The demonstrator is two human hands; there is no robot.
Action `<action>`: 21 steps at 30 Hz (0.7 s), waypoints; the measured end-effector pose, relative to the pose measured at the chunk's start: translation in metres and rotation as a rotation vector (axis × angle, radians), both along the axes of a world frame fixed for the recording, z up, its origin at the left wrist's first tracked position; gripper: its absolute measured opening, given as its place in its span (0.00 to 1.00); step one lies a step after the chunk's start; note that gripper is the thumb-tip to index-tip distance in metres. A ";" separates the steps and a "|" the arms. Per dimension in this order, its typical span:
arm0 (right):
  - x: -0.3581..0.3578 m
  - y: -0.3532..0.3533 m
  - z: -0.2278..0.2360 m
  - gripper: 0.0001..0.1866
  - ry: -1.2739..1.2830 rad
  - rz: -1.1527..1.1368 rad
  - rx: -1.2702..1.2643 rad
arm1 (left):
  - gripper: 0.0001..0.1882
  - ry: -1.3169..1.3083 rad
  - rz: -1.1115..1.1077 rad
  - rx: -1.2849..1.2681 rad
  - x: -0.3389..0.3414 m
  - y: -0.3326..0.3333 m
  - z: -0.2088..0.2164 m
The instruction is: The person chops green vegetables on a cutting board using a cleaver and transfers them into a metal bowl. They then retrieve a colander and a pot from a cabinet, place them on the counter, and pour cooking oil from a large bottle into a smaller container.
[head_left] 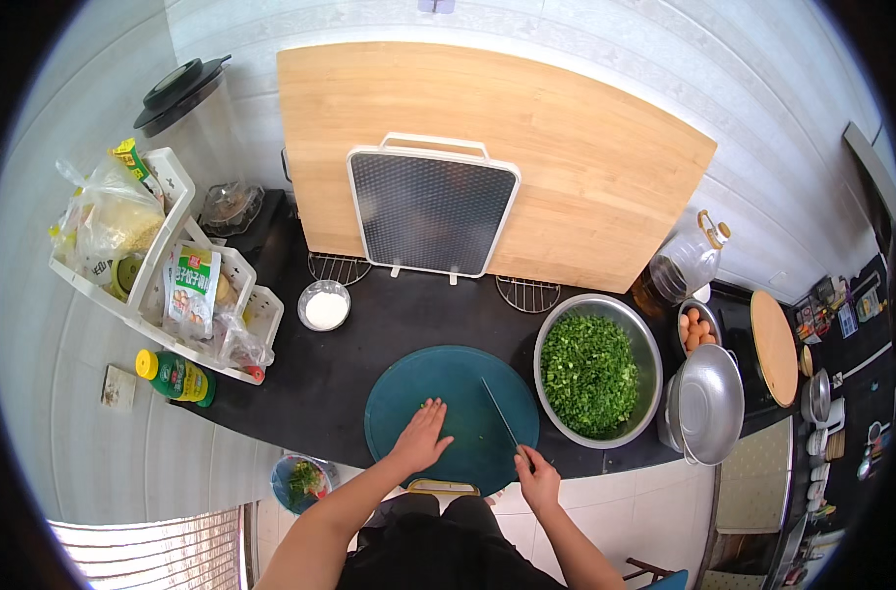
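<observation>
A round dark green cutting board (472, 379) lies at the front edge of the black counter, with only a few tiny green bits on it. My left hand (424, 435) rests flat on its left part, fingers stretched out. In my right hand (537, 479), at the board's right front edge, is the handle of a knife (500, 413); its blade points away over the board, thin edge-on. Right of the board stands a large steel bowl (650, 393) heaped with chopped greens (590, 374).
Back left of the board sits a small bowl of white powder (325, 309). A white tiered rack (173, 339) and a green bottle (177, 378) stand left. Eggs (696, 329), a metal pot (708, 403) and an oil jug (679, 264) are right. Below the counter is a scrap bin (301, 482).
</observation>
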State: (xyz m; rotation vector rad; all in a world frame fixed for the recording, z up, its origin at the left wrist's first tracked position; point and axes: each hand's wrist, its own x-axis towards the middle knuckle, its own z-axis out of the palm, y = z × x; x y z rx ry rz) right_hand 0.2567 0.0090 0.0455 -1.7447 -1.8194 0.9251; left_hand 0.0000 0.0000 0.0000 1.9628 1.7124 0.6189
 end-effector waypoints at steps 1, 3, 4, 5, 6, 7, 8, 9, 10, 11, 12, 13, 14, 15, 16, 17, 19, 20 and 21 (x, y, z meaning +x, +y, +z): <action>-0.006 0.004 0.004 0.16 -0.035 0.022 0.050 | 0.30 -0.011 -0.031 0.012 0.002 -0.004 0.002; -0.014 0.009 0.010 0.15 -0.068 0.088 0.125 | 0.28 -0.033 -0.093 0.039 0.005 -0.009 0.003; -0.016 0.010 0.013 0.15 -0.066 0.131 0.148 | 0.27 -0.046 -0.125 0.052 0.006 -0.011 0.003; -0.017 0.010 0.015 0.15 -0.064 0.175 0.172 | 0.26 -0.058 -0.157 0.066 0.007 -0.012 0.004; -0.019 0.008 0.013 0.14 -0.051 0.218 0.194 | 0.23 -0.084 -0.135 0.105 0.005 -0.015 0.009; -0.020 0.004 0.014 0.14 -0.050 0.230 0.148 | 0.23 -0.104 -0.096 0.115 0.001 -0.017 0.008; -0.021 0.000 0.017 0.14 -0.049 0.240 0.101 | 0.23 -0.123 -0.056 0.125 -0.006 -0.019 0.005; -0.021 -0.004 0.019 0.14 -0.050 0.255 0.055 | 0.23 -0.144 -0.013 0.136 -0.011 -0.022 0.006; -0.019 -0.009 0.013 0.15 -0.034 0.249 0.082 | 0.23 -0.139 0.036 0.164 -0.015 -0.022 0.006; -0.016 -0.014 0.010 0.15 0.016 0.178 -0.012 | 0.23 -0.117 0.085 0.171 -0.018 -0.020 0.006; -0.012 -0.018 0.008 0.15 0.064 0.109 -0.105 | 0.23 -0.096 0.134 0.179 -0.020 -0.018 0.005; -0.006 -0.024 0.005 0.14 0.109 0.037 -0.198 | 0.24 -0.077 0.182 0.186 -0.022 -0.015 0.004; 0.000 -0.030 -0.009 0.15 0.279 -0.043 -0.227 | 0.27 -0.025 0.200 0.136 -0.023 -0.012 0.004; 0.006 -0.033 -0.013 0.14 0.391 -0.097 -0.288 | 0.27 -0.006 0.204 0.117 -0.022 -0.009 0.003; 0.012 -0.034 -0.015 0.13 0.502 -0.151 -0.348 | 0.28 0.012 0.208 0.098 -0.020 -0.007 0.003; 0.017 -0.036 -0.018 0.13 0.614 -0.206 -0.407 | 0.30 0.030 0.212 0.079 -0.017 -0.007 0.002; 0.027 -0.038 -0.018 0.11 0.705 -0.220 -0.477 | 0.30 0.001 0.173 0.043 -0.013 -0.009 0.000; 0.032 -0.040 -0.018 0.12 0.712 -0.231 -0.498 | 0.31 -0.013 0.154 0.025 -0.010 -0.012 -0.001; 0.035 -0.042 -0.020 0.12 0.722 -0.242 -0.519 | 0.30 -0.057 0.118 0.017 -0.008 -0.015 -0.001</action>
